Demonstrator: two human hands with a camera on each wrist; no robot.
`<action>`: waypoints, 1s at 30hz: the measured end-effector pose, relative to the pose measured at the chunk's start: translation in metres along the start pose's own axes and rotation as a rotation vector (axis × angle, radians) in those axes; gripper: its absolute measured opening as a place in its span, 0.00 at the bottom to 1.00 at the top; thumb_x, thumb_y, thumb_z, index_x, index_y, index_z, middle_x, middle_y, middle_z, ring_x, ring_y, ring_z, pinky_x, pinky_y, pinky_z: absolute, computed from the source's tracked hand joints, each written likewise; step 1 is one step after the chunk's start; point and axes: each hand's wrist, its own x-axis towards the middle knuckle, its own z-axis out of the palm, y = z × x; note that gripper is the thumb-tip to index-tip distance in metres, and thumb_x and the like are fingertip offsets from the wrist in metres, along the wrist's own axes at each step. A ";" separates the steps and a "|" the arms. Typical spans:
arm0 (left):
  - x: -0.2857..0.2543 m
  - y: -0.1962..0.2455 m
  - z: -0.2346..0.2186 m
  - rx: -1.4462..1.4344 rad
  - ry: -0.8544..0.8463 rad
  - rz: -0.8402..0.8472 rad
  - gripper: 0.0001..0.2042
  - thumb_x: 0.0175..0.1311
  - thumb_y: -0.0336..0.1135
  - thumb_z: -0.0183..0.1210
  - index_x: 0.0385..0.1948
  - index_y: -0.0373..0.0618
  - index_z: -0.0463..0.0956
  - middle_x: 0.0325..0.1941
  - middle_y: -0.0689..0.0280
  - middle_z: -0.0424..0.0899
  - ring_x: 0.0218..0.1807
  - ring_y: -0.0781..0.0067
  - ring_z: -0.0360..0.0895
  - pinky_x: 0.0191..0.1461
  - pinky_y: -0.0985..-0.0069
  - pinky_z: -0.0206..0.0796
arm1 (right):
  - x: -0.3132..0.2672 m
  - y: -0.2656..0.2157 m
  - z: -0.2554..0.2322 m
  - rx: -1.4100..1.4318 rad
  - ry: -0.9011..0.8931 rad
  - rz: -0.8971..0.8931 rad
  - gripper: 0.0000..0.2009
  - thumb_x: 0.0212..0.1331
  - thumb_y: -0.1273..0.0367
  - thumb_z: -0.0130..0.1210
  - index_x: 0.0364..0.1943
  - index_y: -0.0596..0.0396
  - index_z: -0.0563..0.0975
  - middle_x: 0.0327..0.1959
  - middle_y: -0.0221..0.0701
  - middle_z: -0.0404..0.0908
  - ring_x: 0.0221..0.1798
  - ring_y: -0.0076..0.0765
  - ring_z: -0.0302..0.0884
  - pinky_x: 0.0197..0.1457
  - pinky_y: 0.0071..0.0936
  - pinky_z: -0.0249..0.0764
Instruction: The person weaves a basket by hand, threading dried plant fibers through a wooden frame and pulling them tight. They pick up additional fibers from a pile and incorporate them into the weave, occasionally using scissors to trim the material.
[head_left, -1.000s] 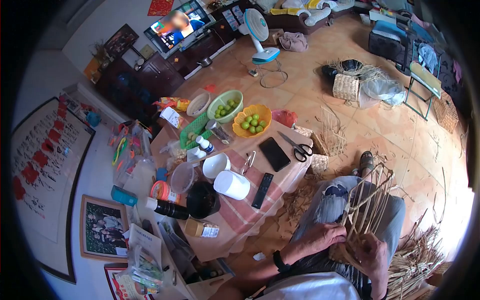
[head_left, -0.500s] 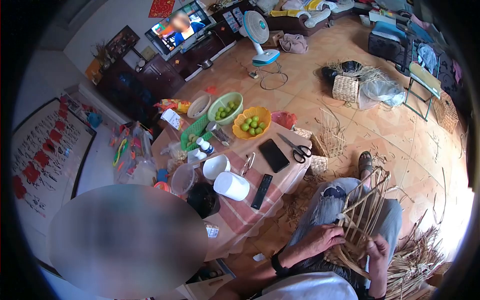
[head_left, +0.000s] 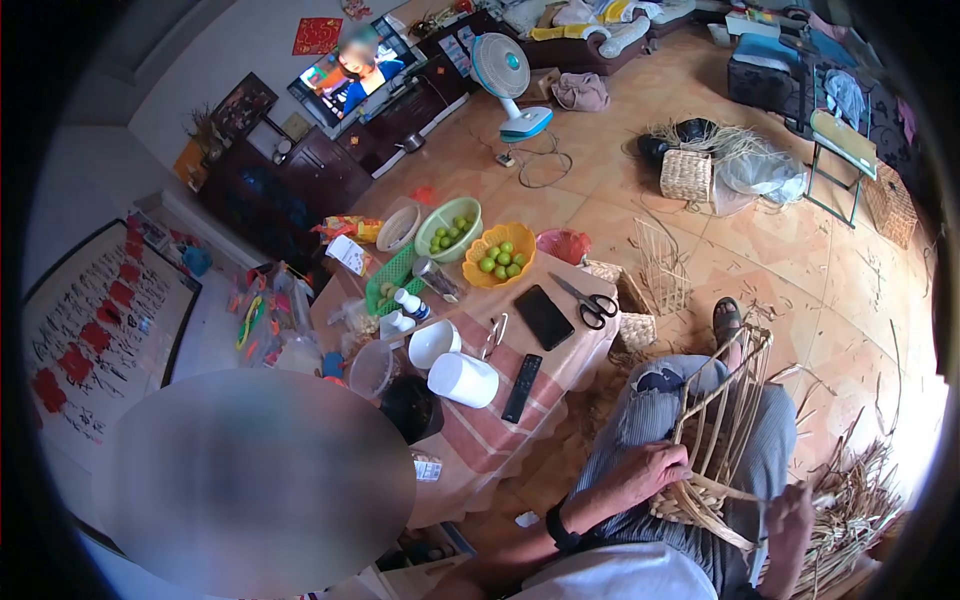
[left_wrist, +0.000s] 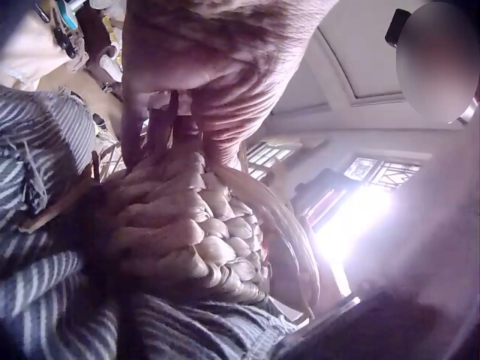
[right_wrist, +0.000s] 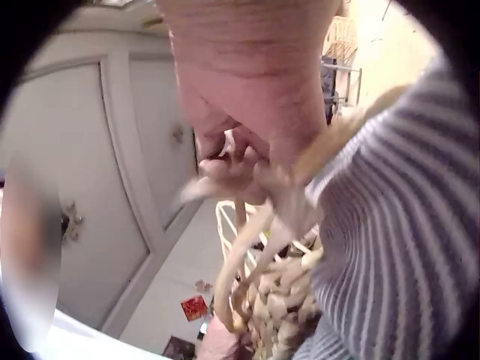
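Note:
A partly woven straw basket [head_left: 690,500] lies on the person's lap, its long loose stakes [head_left: 735,400] standing up toward the knees. The left hand [head_left: 645,472] pinches the basket's rim; in the left wrist view its fingers grip the top of the braided wall [left_wrist: 217,240]. Off to the basket's right, the right hand [head_left: 790,518] holds the end of a flat straw strand [head_left: 735,492] stretched from the rim. In the right wrist view, the curled fingers of the right hand [right_wrist: 247,112] pinch this strand, with the woven wall [right_wrist: 281,300] below.
A pile of loose straw [head_left: 840,520] lies on the floor at the right. On the table [head_left: 480,430] at the left are scissors [head_left: 597,310], a phone [head_left: 543,317], a remote [head_left: 522,388], a white container [head_left: 463,380] and bowls of green fruit [head_left: 500,256]. Another woven basket [head_left: 686,175] stands farther off.
The right hand has moved from beside the basket out to the right, drawing the strand outward. The left hand has stayed at the rim. The head view has shifted slightly.

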 end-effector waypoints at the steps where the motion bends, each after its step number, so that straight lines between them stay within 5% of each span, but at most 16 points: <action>1: 0.000 -0.001 0.000 -0.003 -0.002 -0.003 0.13 0.76 0.42 0.65 0.40 0.40 0.77 0.35 0.56 0.85 0.40 0.50 0.86 0.45 0.58 0.76 | -0.003 -0.006 -0.001 0.057 0.189 -0.078 0.13 0.83 0.53 0.53 0.44 0.45 0.75 0.31 0.19 0.69 0.22 0.15 0.62 0.18 0.18 0.54; 3: 0.002 -0.001 -0.001 -0.008 -0.009 -0.006 0.13 0.76 0.41 0.65 0.40 0.40 0.77 0.35 0.56 0.85 0.40 0.50 0.86 0.45 0.58 0.77 | -0.008 -0.013 -0.039 0.082 0.487 -0.086 0.12 0.83 0.55 0.54 0.45 0.46 0.77 0.30 0.19 0.73 0.22 0.16 0.62 0.19 0.20 0.58; 6: 0.002 -0.006 0.000 -0.029 -0.006 -0.019 0.13 0.76 0.41 0.65 0.40 0.39 0.77 0.35 0.56 0.86 0.39 0.50 0.86 0.43 0.58 0.76 | -0.033 -0.007 -0.180 -0.560 0.652 0.015 0.13 0.80 0.57 0.57 0.50 0.51 0.79 0.31 0.22 0.78 0.23 0.18 0.68 0.24 0.22 0.66; 8: 0.002 -0.011 0.001 -0.058 0.027 -0.023 0.12 0.73 0.39 0.67 0.38 0.40 0.77 0.34 0.55 0.85 0.38 0.50 0.86 0.42 0.59 0.76 | -0.062 0.014 -0.312 -1.172 0.640 0.363 0.16 0.75 0.59 0.61 0.54 0.57 0.79 0.34 0.28 0.83 0.28 0.28 0.76 0.32 0.30 0.76; 9: 0.002 -0.014 0.003 -0.074 0.041 -0.026 0.11 0.72 0.38 0.68 0.37 0.41 0.77 0.34 0.55 0.85 0.37 0.50 0.86 0.41 0.59 0.76 | -0.080 0.038 -0.352 -1.785 0.441 0.045 0.18 0.70 0.61 0.63 0.54 0.60 0.80 0.39 0.39 0.85 0.36 0.46 0.85 0.41 0.41 0.81; 10: 0.000 -0.016 0.002 -0.030 0.046 -0.080 0.10 0.72 0.37 0.69 0.36 0.41 0.79 0.34 0.55 0.85 0.37 0.52 0.86 0.41 0.59 0.76 | -0.098 0.064 -0.385 -1.609 0.434 0.127 0.16 0.73 0.60 0.62 0.56 0.56 0.78 0.39 0.32 0.83 0.29 0.41 0.79 0.31 0.38 0.76; 12: -0.006 -0.029 0.012 -0.105 0.019 -0.198 0.07 0.70 0.35 0.69 0.35 0.44 0.82 0.33 0.55 0.84 0.36 0.57 0.85 0.42 0.62 0.77 | -0.107 0.087 -0.369 -1.663 0.427 0.238 0.18 0.71 0.62 0.60 0.59 0.57 0.76 0.43 0.37 0.83 0.35 0.47 0.81 0.38 0.41 0.78; 14: -0.005 -0.017 0.003 -0.058 0.062 -0.088 0.04 0.68 0.29 0.69 0.37 0.42 0.82 0.32 0.56 0.85 0.35 0.62 0.83 0.42 0.65 0.77 | -0.126 0.118 -0.341 -1.750 0.410 0.306 0.21 0.70 0.64 0.58 0.63 0.57 0.74 0.47 0.42 0.83 0.42 0.52 0.83 0.45 0.45 0.80; 15: -0.007 -0.007 -0.004 -0.099 -0.017 -0.289 0.04 0.71 0.24 0.65 0.43 0.38 0.84 0.41 0.64 0.89 0.43 0.74 0.85 0.51 0.73 0.79 | -0.132 0.129 -0.329 -1.774 0.423 0.336 0.22 0.69 0.65 0.58 0.64 0.57 0.73 0.48 0.45 0.84 0.45 0.55 0.83 0.48 0.47 0.81; 16: -0.006 -0.011 -0.001 -0.206 0.019 -0.351 0.05 0.70 0.28 0.68 0.41 0.39 0.83 0.37 0.58 0.90 0.40 0.72 0.86 0.46 0.69 0.79 | -0.142 0.137 -0.324 -1.786 0.456 0.370 0.24 0.68 0.66 0.57 0.66 0.58 0.72 0.50 0.47 0.84 0.48 0.58 0.84 0.52 0.48 0.82; 19: 0.005 -0.007 -0.007 0.002 -0.049 -0.221 0.06 0.70 0.28 0.68 0.41 0.37 0.82 0.46 0.58 0.94 0.47 0.68 0.90 0.55 0.68 0.79 | -0.154 0.154 -0.321 -1.785 0.538 0.478 0.26 0.66 0.70 0.54 0.70 0.56 0.69 0.59 0.54 0.82 0.57 0.64 0.84 0.59 0.54 0.83; 21: 0.004 -0.011 -0.013 -0.030 -0.077 -0.212 0.07 0.72 0.31 0.67 0.39 0.36 0.80 0.48 0.56 0.94 0.48 0.65 0.89 0.58 0.66 0.78 | -0.140 0.148 -0.289 -1.779 0.648 0.598 0.20 0.72 0.67 0.48 0.65 0.54 0.74 0.57 0.51 0.85 0.62 0.63 0.83 0.62 0.53 0.81; 24: 0.008 -0.011 -0.015 -0.034 -0.108 -0.219 0.11 0.74 0.35 0.67 0.37 0.36 0.79 0.48 0.54 0.94 0.49 0.63 0.89 0.59 0.66 0.77 | -0.137 0.140 -0.294 -1.888 0.543 0.534 0.18 0.70 0.68 0.49 0.61 0.54 0.74 0.52 0.50 0.86 0.56 0.63 0.85 0.55 0.54 0.82; 28: 0.009 -0.009 -0.016 -0.030 -0.105 -0.205 0.13 0.75 0.37 0.68 0.37 0.35 0.79 0.46 0.55 0.93 0.48 0.64 0.88 0.58 0.66 0.77 | -0.136 0.133 -0.291 -1.909 0.505 0.185 0.17 0.64 0.71 0.56 0.56 0.54 0.71 0.41 0.49 0.86 0.46 0.63 0.87 0.44 0.57 0.81; 30: 0.010 -0.005 -0.015 -0.022 -0.092 -0.209 0.12 0.74 0.35 0.68 0.37 0.35 0.79 0.46 0.55 0.93 0.48 0.64 0.88 0.58 0.66 0.77 | -0.129 0.127 -0.282 -1.943 0.541 0.290 0.16 0.63 0.71 0.56 0.54 0.53 0.70 0.35 0.47 0.86 0.41 0.64 0.86 0.41 0.57 0.80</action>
